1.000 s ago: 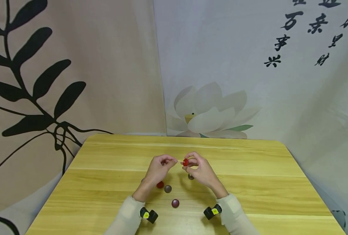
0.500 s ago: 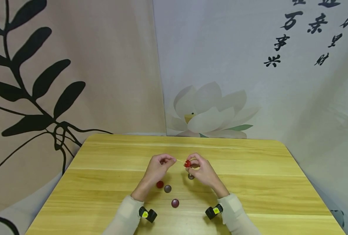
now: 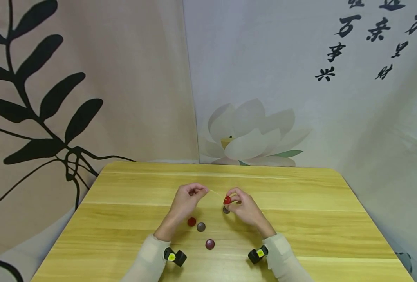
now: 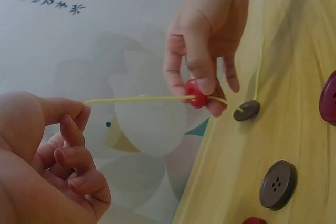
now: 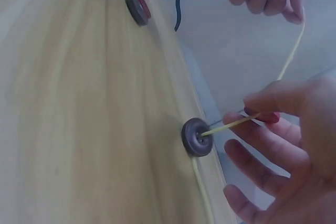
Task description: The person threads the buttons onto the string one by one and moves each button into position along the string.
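My left hand [image 3: 185, 203] pinches the end of a thin yellow string [image 4: 136, 99] between thumb and fingertip. The string runs across to a red button [image 4: 196, 102] and passes through it. My right hand [image 3: 245, 208] holds that button by its rim between thumb and finger. Beyond it, the string continues to a dark brown button [image 5: 195, 148] threaded on it, just below the right fingers. In the right wrist view, more string trails from this brown button along the tabletop.
On the wooden table [image 3: 317, 219] lie a loose red button [image 3: 192, 222], a grey-brown button [image 3: 201, 227] and a maroon button [image 3: 210, 244]. They sit between my forearms. A printed cloth [image 3: 141, 78] hangs behind the table's far edge.
My hands have drawn apart, the left going left and the right going right and slightly down with the red button. A longer stretch of string now shows between them.
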### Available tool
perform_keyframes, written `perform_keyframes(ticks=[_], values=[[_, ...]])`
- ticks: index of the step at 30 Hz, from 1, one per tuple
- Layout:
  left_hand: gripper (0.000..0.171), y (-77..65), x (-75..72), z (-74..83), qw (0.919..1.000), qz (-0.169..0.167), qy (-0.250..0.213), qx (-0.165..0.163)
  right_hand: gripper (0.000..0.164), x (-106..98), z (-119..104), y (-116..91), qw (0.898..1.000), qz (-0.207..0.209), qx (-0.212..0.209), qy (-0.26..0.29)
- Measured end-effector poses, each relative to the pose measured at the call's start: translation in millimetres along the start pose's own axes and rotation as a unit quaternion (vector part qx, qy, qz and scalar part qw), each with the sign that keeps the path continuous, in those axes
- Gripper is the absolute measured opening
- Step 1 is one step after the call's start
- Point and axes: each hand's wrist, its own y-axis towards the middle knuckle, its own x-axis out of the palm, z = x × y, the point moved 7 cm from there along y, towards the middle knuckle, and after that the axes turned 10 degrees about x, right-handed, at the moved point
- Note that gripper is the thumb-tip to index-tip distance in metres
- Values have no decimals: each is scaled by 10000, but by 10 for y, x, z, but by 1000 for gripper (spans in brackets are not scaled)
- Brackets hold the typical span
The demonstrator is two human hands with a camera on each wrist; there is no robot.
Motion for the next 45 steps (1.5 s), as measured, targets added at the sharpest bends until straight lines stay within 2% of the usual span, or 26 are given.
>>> perform_keyframes(ticks=[4,11,19,26,38,45], values=[[11,8,-24,-10,10000,33,-15,-9,27,-34,-102,-81,10000,-60,66,-43],[13,16,-62,-33,10000,68,-31,-63,28,-79,232,28,9998,106,102,-104],[19,12,-91,-27,9999,-52,-138,3,26,-129,288,44,9985,323,189,-402],[16,23,-96,-67,9998,-6,-185,-82,25,-117,339,66,9973,412,26,-607],[13,20,-76,-89,9997,-155,-43,-155,22,-64,407,114,9967,134,-249,-764],[12,24,-74,-97,9997,-238,-29,-93,24,-65,443,132,9972,105,-177,-714]])
